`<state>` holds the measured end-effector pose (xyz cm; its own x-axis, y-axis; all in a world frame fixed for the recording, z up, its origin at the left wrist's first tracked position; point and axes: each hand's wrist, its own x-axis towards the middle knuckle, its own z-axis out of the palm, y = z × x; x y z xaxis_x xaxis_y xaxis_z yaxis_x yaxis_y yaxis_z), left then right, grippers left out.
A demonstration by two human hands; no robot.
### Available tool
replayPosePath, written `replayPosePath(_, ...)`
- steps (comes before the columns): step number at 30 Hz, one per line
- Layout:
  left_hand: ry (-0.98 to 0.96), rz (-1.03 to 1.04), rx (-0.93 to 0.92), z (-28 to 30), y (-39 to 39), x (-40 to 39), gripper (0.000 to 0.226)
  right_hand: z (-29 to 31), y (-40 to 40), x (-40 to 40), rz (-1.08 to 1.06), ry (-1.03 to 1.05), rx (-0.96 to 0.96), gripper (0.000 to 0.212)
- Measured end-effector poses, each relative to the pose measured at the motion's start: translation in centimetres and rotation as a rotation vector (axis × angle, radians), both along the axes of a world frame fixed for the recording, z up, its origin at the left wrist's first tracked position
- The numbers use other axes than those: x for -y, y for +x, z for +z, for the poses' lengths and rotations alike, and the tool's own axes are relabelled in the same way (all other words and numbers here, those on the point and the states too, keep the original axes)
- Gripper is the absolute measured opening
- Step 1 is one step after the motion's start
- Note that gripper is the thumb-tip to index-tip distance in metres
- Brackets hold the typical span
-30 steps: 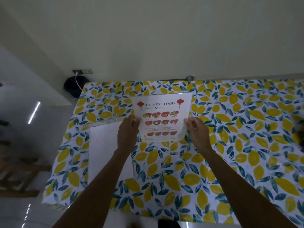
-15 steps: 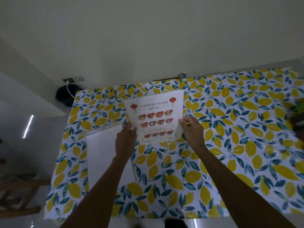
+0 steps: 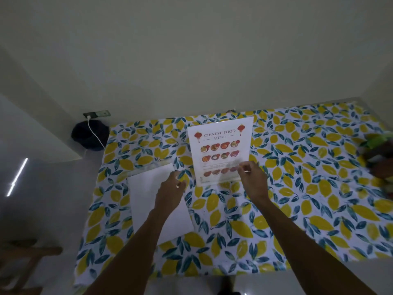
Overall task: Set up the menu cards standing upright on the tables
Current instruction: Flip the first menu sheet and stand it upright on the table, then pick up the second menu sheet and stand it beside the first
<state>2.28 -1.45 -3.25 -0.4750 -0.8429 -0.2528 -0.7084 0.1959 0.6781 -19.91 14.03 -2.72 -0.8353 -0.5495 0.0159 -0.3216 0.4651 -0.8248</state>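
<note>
White "Chinese Food Menu" card [image 3: 220, 150] stood upright on lemon-print tabletop [image 3: 297, 199]; right hand [image 3: 252, 179] fingers pinched its lower right edge; left hand [image 3: 170, 191], loosely curled, hung apart beside it.

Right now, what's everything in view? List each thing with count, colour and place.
menu card: one, white with red print, standing at the table's far middle
white sheet: one, flat on the cloth, left of the card
tablecloth: one, yellow lemons and blue-green leaves, covering the table
dark round object: one, by the wall, left of the table
white cable: one, from the wall socket
left hand: over the sheet, off the card
right hand: fingers at the card's lower right corner
</note>
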Motion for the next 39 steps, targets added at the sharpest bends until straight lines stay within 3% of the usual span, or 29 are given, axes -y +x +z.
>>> replayPosePath(6, 0.005, 0.029, -0.016, -1.5, 8.3, 0.1, 0.04, -1.0, 7.7, 1.3, 0.095, 0.022, -0.063, 0.011)
replayPosePath(17, 0.165, 0.183, -0.005, -5.0, 20.7, -1.5, 0.031, -4.1, 18.6, 3.6, 0.271, 0.165, 0.034, 0.013)
replayPosePath(19, 0.158, 0.188, -0.018, -5.7, 21.1, -1.4, 0.017, -4.9, 19.1, 4.0, 0.289, 0.196, 0.037, 0.013)
replayPosePath(27, 0.165, 0.237, 0.119, -7.0, 18.7, 0.9, 0.045, -7.3, 17.9, 7.2, 0.274, 0.32, 0.179, 0.021)
replayPosePath(30, 0.145, 0.28, 0.14, -7.3, 17.1, 1.8, 0.045, -8.1, 17.6, 8.3, 0.264, 0.354, 0.188, 0.014)
replayPosePath(34, 0.138, 0.322, 0.127, -7.2, 15.8, 2.0, 0.046, -8.5, 17.6, 9.2, 0.247, 0.362, 0.179, 0.021)
replayPosePath(39, 0.094, 0.287, 0.128, -6.5, 16.5, 2.2, 0.041, -7.3, 17.6, 8.9, 0.213, 0.353, 0.317, 0.021)
